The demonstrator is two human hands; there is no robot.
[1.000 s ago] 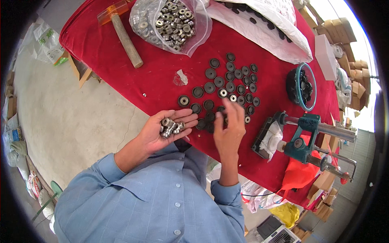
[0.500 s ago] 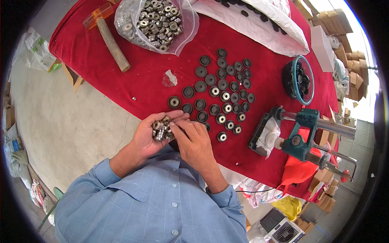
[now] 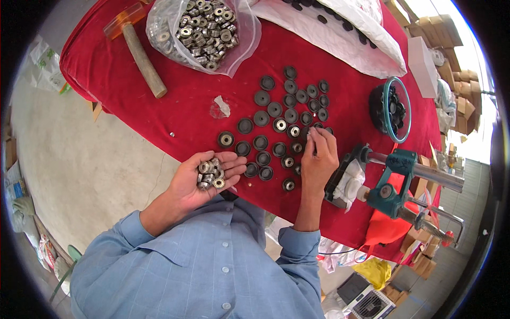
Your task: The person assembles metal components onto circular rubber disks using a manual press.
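My left hand (image 3: 204, 178) is cupped palm up at the near edge of the table and holds several small metal bearings (image 3: 210, 173). My right hand (image 3: 317, 157) reaches over a spread of black round discs (image 3: 287, 114) on the red cloth (image 3: 180, 111). Its fingertips pinch a small bearing over a disc near the right side of the spread. Some discs have a silver bearing set in their middle, others are plain black.
A clear bag of bearings (image 3: 204, 29) and a wooden-handled hammer (image 3: 141, 56) lie at the far left. A white bag (image 3: 340, 26) holds black parts. A teal-rimmed bowl of black parts (image 3: 393, 109) and a green hand press (image 3: 396, 181) stand to the right.
My right hand left the bearings in my left palm and moved out right over the discs. The left hand stays cupped.
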